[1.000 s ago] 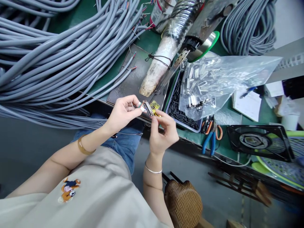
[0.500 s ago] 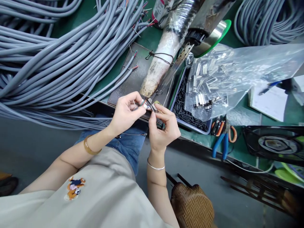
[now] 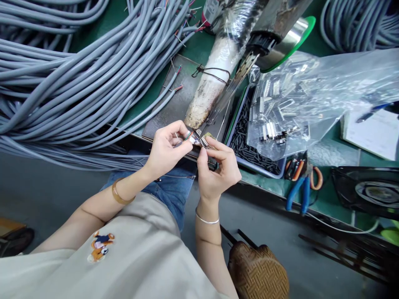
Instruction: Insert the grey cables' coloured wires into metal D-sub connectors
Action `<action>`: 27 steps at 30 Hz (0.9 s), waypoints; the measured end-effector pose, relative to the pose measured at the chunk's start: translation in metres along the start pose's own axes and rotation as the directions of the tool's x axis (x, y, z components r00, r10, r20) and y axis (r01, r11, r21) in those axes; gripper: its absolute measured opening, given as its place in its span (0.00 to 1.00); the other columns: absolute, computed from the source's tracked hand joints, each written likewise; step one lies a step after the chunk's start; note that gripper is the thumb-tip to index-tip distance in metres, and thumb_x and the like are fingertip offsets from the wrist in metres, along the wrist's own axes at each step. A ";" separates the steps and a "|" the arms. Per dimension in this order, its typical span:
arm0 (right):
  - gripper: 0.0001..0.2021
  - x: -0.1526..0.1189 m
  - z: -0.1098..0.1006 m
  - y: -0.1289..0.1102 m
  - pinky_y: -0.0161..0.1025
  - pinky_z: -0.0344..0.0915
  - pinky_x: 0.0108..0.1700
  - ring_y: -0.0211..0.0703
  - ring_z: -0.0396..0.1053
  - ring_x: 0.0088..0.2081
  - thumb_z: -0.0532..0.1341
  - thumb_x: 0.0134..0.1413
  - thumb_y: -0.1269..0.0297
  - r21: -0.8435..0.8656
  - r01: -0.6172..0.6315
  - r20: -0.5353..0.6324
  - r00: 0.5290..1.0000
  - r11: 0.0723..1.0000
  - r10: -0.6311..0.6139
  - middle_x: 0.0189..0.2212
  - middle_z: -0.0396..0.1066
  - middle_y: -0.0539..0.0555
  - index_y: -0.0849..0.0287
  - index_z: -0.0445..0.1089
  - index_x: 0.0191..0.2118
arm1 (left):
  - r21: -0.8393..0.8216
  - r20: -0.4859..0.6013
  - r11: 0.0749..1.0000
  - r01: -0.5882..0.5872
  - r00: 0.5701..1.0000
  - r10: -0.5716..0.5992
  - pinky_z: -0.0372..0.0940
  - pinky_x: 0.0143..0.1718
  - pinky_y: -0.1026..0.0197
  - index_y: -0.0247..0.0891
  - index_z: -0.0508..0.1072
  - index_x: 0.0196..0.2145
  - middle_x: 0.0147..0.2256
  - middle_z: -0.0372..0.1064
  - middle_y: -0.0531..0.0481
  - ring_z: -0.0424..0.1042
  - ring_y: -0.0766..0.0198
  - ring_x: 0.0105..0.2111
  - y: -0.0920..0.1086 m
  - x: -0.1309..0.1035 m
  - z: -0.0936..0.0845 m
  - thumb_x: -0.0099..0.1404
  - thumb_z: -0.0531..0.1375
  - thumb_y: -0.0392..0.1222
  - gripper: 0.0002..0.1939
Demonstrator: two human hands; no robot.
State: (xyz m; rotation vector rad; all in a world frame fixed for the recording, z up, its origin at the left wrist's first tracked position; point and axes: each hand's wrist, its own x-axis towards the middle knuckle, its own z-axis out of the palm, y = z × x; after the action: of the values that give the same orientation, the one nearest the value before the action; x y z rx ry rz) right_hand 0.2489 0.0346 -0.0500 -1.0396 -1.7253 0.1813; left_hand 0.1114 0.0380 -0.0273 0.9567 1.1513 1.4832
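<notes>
My left hand is closed, pinching the thin coloured wires at a cable's end. Between thumb and fingers of my right hand is a small metal multi-pin connector, held against the wires. Both hands meet at the bench edge, just below the tip of a soldering iron. A white, scorched tube bound with dark wire lies beside the iron and points down at the connector. Whether each wire touches a pin is too small to tell.
Many grey cables cover the left of the bench. On the right are a tray of black sleeves, a plastic bag of metal connectors, blue-handled pliers and a black fan. A solder spool stands behind. A brown stool is below.
The view has shifted slightly, so the things on the right sit a little farther right. Both hands keep their hold on wires and connector, with hardly any movement.
</notes>
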 end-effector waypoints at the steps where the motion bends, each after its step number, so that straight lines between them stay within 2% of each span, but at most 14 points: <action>1: 0.03 0.001 0.000 -0.001 0.41 0.79 0.44 0.43 0.81 0.45 0.65 0.62 0.70 0.001 0.004 -0.002 1.000 1.000 -0.004 0.44 0.80 0.53 0.55 0.71 0.38 | 0.005 -0.004 1.000 -0.009 1.000 0.009 0.59 0.24 0.70 0.37 0.65 0.25 0.24 0.63 0.56 0.61 0.73 0.24 0.000 0.000 0.000 0.53 0.64 0.34 0.09; 7: 0.06 0.006 -0.004 -0.006 0.42 0.79 0.47 0.43 0.80 0.46 0.67 0.59 0.73 -0.033 0.054 -0.012 0.998 0.998 -0.054 0.45 0.81 0.52 0.55 0.73 0.40 | 0.016 -0.009 0.999 -0.048 0.999 0.049 0.57 0.23 0.69 0.37 0.66 0.24 0.25 0.63 0.55 0.60 0.73 0.24 0.004 0.000 0.000 0.53 0.64 0.34 0.08; 11: 0.06 0.001 -0.005 -0.002 0.38 0.79 0.43 0.41 0.81 0.43 0.67 0.59 0.72 -0.115 0.144 0.003 0.990 0.983 -0.144 0.45 0.81 0.52 0.54 0.71 0.39 | -0.014 0.017 1.000 0.015 1.000 -0.015 0.60 0.25 0.69 0.37 0.66 0.25 0.25 0.64 0.55 0.62 0.72 0.25 0.001 0.000 -0.002 0.52 0.65 0.34 0.09; 16: 0.07 -0.003 -0.004 0.000 0.35 0.78 0.44 0.39 0.81 0.42 0.68 0.58 0.74 -0.129 0.194 -0.009 0.980 0.973 -0.197 0.44 0.81 0.53 0.55 0.71 0.39 | -0.046 0.052 0.997 0.062 0.997 -0.059 0.57 0.23 0.70 0.36 0.66 0.25 0.24 0.63 0.56 0.60 0.75 0.23 0.000 -0.003 -0.004 0.53 0.65 0.34 0.08; 18: 0.07 -0.003 -0.005 -0.003 0.35 0.78 0.43 0.40 0.81 0.42 0.67 0.58 0.74 -0.087 0.127 -0.039 0.991 0.988 -0.131 0.43 0.81 0.52 0.56 0.71 0.38 | -0.040 0.073 0.996 0.079 0.994 -0.076 0.52 0.21 0.71 0.36 0.67 0.26 0.24 0.63 0.56 0.56 0.77 0.21 0.001 -0.005 -0.005 0.52 0.66 0.34 0.08; 20: 0.05 -0.002 -0.005 -0.007 0.36 0.79 0.40 0.40 0.81 0.41 0.67 0.60 0.73 0.009 -0.032 -0.037 0.999 0.999 0.033 0.41 0.81 0.52 0.56 0.71 0.37 | -0.019 0.070 0.996 0.085 0.994 -0.084 0.50 0.19 0.71 0.35 0.68 0.26 0.24 0.63 0.57 0.54 0.78 0.20 0.003 -0.008 -0.005 0.51 0.67 0.33 0.09; 22: 0.04 -0.001 -0.006 -0.011 0.36 0.78 0.37 0.41 0.81 0.40 0.66 0.61 0.70 0.109 -0.193 0.002 0.981 0.975 0.194 0.40 0.81 0.53 0.57 0.71 0.35 | -0.006 0.056 0.997 0.077 0.995 -0.077 0.53 0.20 0.71 0.34 0.69 0.26 0.25 0.65 0.56 0.57 0.77 0.20 0.003 -0.012 -0.006 0.50 0.68 0.33 0.09; 23: 0.04 -0.001 -0.006 -0.012 0.36 0.78 0.37 0.41 0.81 0.39 0.66 0.61 0.69 0.136 -0.233 0.019 0.972 0.963 0.233 0.39 0.81 0.53 0.57 0.71 0.35 | -0.003 0.049 0.998 0.066 0.997 -0.065 0.55 0.21 0.71 0.34 0.70 0.26 0.25 0.66 0.55 0.59 0.77 0.21 0.003 -0.013 -0.005 0.51 0.68 0.33 0.09; 25: 0.04 -0.002 -0.006 -0.012 0.37 0.79 0.38 0.42 0.81 0.39 0.67 0.61 0.69 0.133 -0.214 0.028 0.977 0.968 0.212 0.39 0.81 0.52 0.57 0.72 0.35 | 0.028 0.013 0.999 0.021 1.000 -0.021 0.57 0.21 0.71 0.34 0.71 0.27 0.26 0.68 0.53 0.61 0.75 0.21 0.002 -0.016 -0.005 0.53 0.68 0.36 0.08; 27: 0.03 -0.003 -0.005 -0.011 0.39 0.79 0.40 0.42 0.81 0.41 0.67 0.60 0.70 0.074 -0.117 0.017 0.993 0.990 0.116 0.40 0.81 0.52 0.56 0.73 0.36 | 0.097 -0.038 0.994 -0.042 0.998 0.046 0.57 0.21 0.70 0.34 0.71 0.27 0.25 0.69 0.53 0.62 0.75 0.21 0.000 -0.017 -0.003 0.56 0.67 0.37 0.07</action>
State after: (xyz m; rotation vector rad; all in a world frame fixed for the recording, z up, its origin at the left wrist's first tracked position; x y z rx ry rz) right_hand 0.2471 0.0239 -0.0432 -1.0868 -1.6579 0.3251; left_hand 0.1116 0.0208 -0.0283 1.0284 1.2472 1.4989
